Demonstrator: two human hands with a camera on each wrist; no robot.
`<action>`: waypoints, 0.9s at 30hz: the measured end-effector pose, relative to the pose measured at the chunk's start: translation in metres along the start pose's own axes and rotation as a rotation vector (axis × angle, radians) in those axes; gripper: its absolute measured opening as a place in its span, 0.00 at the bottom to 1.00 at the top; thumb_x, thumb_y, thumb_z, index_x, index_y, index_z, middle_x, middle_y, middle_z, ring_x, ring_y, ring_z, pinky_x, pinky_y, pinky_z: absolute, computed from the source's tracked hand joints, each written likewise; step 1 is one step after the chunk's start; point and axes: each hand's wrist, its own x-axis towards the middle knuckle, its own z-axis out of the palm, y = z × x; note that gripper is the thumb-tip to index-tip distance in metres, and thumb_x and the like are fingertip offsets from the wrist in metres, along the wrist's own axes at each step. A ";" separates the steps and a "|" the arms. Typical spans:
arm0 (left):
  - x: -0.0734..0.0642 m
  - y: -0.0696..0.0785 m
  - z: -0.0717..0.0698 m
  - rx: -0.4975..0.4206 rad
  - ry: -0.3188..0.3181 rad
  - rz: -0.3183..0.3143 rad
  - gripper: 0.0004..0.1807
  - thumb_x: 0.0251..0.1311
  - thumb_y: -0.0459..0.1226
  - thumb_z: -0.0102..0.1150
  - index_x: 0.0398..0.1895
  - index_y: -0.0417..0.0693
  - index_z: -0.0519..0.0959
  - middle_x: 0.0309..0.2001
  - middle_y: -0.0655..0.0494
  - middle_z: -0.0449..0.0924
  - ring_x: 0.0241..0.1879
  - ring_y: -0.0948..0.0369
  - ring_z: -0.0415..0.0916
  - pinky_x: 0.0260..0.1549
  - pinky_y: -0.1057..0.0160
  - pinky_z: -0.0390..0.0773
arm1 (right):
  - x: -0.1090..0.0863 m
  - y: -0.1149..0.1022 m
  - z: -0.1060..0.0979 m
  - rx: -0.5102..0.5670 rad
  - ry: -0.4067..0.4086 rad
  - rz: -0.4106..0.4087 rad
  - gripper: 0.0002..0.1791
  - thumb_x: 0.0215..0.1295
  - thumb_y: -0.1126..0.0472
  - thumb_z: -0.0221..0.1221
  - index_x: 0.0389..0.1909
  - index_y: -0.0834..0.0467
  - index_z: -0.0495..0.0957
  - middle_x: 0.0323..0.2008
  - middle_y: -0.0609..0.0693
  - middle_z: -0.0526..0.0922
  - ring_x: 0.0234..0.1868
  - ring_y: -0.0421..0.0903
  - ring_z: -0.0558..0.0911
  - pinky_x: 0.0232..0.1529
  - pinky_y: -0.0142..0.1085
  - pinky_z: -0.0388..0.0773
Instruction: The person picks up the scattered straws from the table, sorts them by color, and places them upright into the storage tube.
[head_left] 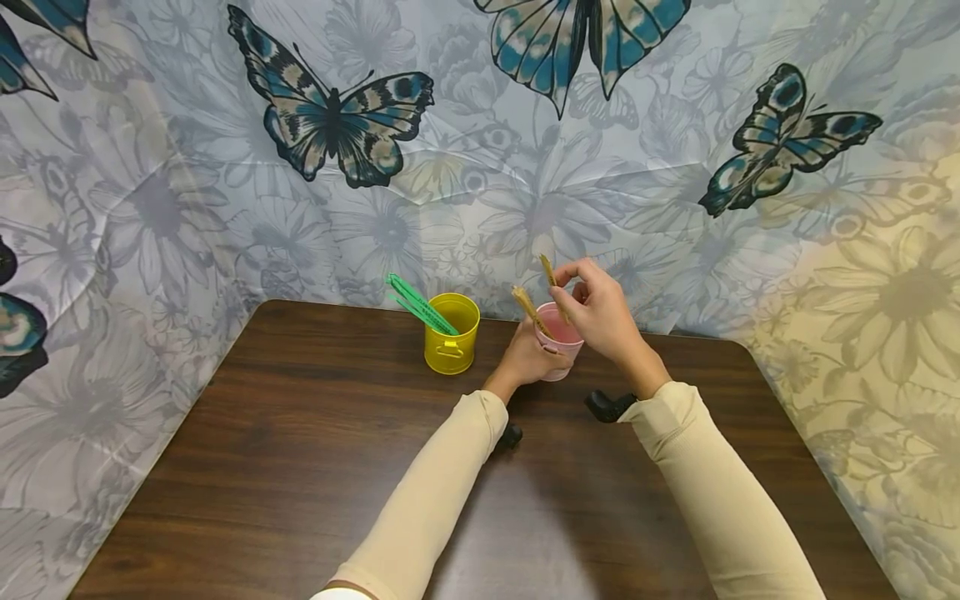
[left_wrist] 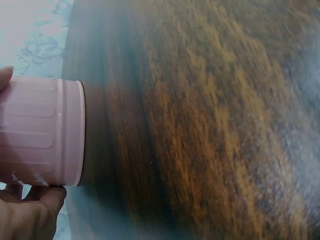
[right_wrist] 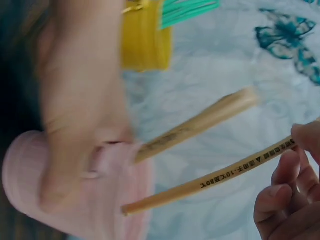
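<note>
My left hand (head_left: 525, 358) grips a small pink bucket (left_wrist: 40, 130) near the back edge of the table, fingers curled about its side. Out of the bucket's mouth leans a tan bundle (right_wrist: 195, 125) of thin sticks. Above the rim, my right hand (head_left: 600, 308) pinches one thin tan stick (right_wrist: 220, 175) with black printed characters between thumb and fingers. In the right wrist view the stick's lower end overlaps the bucket's mouth.
A yellow bucket (head_left: 450, 358) stands to the left on the dark wooden table (head_left: 300, 467), with green sticks (head_left: 423, 308) leaning out of it. Behind the table hangs a butterfly-patterned cloth (head_left: 450, 200). Black wrist-camera parts (head_left: 609, 407) jut out below the hands.
</note>
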 end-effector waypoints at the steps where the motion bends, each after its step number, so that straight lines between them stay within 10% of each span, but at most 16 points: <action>1: 0.000 0.000 0.000 0.011 -0.001 -0.013 0.45 0.41 0.29 0.78 0.66 0.47 0.67 0.58 0.50 0.80 0.54 0.58 0.79 0.59 0.63 0.78 | -0.001 0.004 0.003 -0.016 -0.001 0.018 0.07 0.72 0.62 0.62 0.47 0.58 0.78 0.41 0.52 0.78 0.18 0.38 0.72 0.19 0.29 0.67; 12: 0.000 -0.001 -0.001 0.036 -0.006 -0.022 0.46 0.44 0.32 0.77 0.68 0.45 0.65 0.59 0.48 0.78 0.55 0.58 0.79 0.59 0.64 0.79 | -0.010 0.034 0.017 -0.103 0.003 0.161 0.11 0.69 0.63 0.65 0.50 0.60 0.80 0.41 0.56 0.84 0.28 0.48 0.76 0.28 0.32 0.71; 27: -0.002 0.002 0.001 -0.014 -0.007 -0.053 0.49 0.44 0.31 0.75 0.73 0.50 0.62 0.63 0.49 0.77 0.58 0.57 0.79 0.60 0.63 0.78 | -0.045 0.036 0.012 -0.093 -0.055 0.108 0.15 0.68 0.66 0.65 0.54 0.62 0.79 0.38 0.54 0.82 0.26 0.45 0.74 0.25 0.31 0.71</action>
